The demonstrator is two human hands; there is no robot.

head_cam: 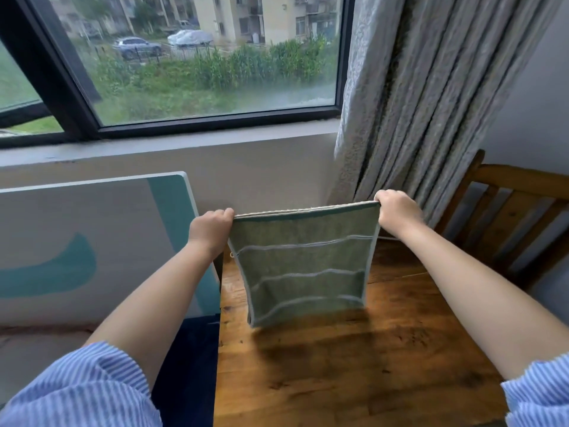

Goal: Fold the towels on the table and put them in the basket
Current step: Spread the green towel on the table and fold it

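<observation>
I am looking out through a single head-worn wide-angle camera, facing forward and slightly down over the wooden table [354,365] toward the window [197,57] and curtain [415,103]. It is sitting close: both forearms are reaching in from the bottom corners, and straight edges are bowing near the frame's borders.

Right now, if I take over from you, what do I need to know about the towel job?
Left hand: pinches the green towel at its top left corner.
Right hand: pinches the top right corner.
The towel hangs doubled over, layered edges together at the top, its bottom just above the wooden table.
Done: at least one fold, it seems.
Left: lay it down, finish folding, put it in the basket. No basket or other towels in view, so look around first.
</observation>
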